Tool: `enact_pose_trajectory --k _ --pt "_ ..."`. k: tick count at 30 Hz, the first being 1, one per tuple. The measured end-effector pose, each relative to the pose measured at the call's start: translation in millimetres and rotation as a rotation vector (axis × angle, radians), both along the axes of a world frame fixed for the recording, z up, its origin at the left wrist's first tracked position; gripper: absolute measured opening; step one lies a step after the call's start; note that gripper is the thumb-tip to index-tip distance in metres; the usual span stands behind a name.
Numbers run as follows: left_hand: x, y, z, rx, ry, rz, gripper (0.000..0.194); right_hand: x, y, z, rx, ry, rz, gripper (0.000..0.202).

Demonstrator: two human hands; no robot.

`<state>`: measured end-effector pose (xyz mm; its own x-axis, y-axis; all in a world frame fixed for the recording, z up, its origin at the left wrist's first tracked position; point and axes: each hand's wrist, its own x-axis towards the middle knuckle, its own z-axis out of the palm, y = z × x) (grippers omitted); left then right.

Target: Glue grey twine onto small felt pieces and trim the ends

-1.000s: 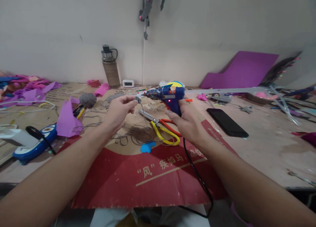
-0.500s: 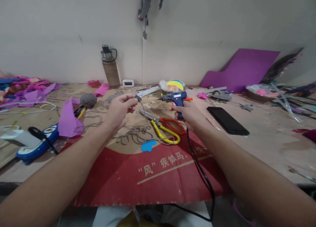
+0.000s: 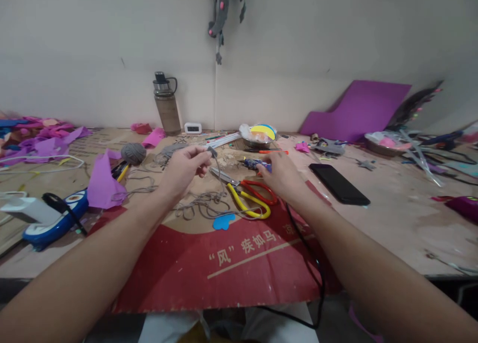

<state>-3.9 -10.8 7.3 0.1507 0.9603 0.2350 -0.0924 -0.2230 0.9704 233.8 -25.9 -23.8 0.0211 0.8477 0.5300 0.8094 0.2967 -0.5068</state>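
The only camera, worn on the head, looks forward and down from six o'clock, over the near worktop (image 3: 399,228), to the wall (image 3: 298,44) at twelve.

The left hand (image 3: 186,168) pinches a small grey piece (image 3: 212,152) at the fingertips. The right hand (image 3: 284,174) curls over the blue glue gun (image 3: 251,163) (mostly concealed by that hand). Scissors (image 3: 235,183) with red and yellow handles lie on the cardboard (image 3: 220,294).

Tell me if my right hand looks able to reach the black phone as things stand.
Probably yes: the black phone lies uncovered on the table to the right of your right hand, with nothing tall between them. The hand is at the glue gun, though, so it may need freeing first.
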Motion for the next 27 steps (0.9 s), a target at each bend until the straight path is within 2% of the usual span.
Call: enact_pose_trajectory --k 1,4,9,16,22,27 --pt "1 -1 -0.7 0.009 0.036 -0.014 0.014 -10 -5 4.3 0.011 0.080 0.033 0.018" --pt "5 -3 -2.5 0.028 0.107 -0.060 0.016 -44 -16 18.6 -0.022 0.326 0.258 0.021" --pt "5 -6 -0.7 0.057 0.136 -0.098 0.013 -75 -15 29.0 -0.090 0.485 0.390 0.021" --pt "6 -13 7.8 0.085 0.295 -0.086 0.018 -84 -8 24.6 -0.100 0.693 0.451 0.006" --pt "8 -17 11.4 0.075 0.320 -0.083 0.017 -86 -8 21.3 -0.174 0.848 0.444 0.007" --pt "8 -16 8.2 0.111 0.343 -0.081 0.014 -87 -11 21.6 -0.224 0.920 0.444 0.006"
